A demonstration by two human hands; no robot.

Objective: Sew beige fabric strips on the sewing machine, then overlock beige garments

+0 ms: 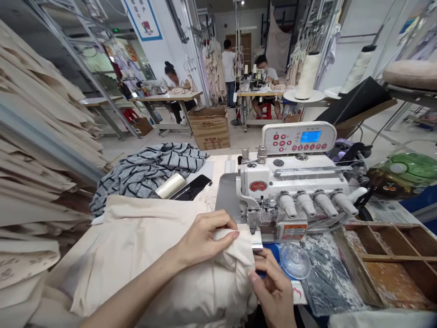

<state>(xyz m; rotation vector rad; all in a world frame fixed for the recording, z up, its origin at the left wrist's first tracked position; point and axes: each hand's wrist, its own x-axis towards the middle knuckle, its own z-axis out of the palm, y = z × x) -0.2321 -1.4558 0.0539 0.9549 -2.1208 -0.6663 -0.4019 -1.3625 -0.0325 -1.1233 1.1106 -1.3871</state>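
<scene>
Cream fabric (153,255) edge pinched by left hand (205,239) and right hand (273,291), just lower-left of overlock machine (290,191) presser foot.

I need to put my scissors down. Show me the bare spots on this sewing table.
The bare compartments of the wooden divided tray right of the white overlock machine. Elsewhere it is crowded: cream fabric under both hands, striped grey cloth and a black phone behind.

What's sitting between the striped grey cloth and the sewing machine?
Head view: a pale thread roll and a black phone lie between striped grey cloth and sewing machine.
</scene>
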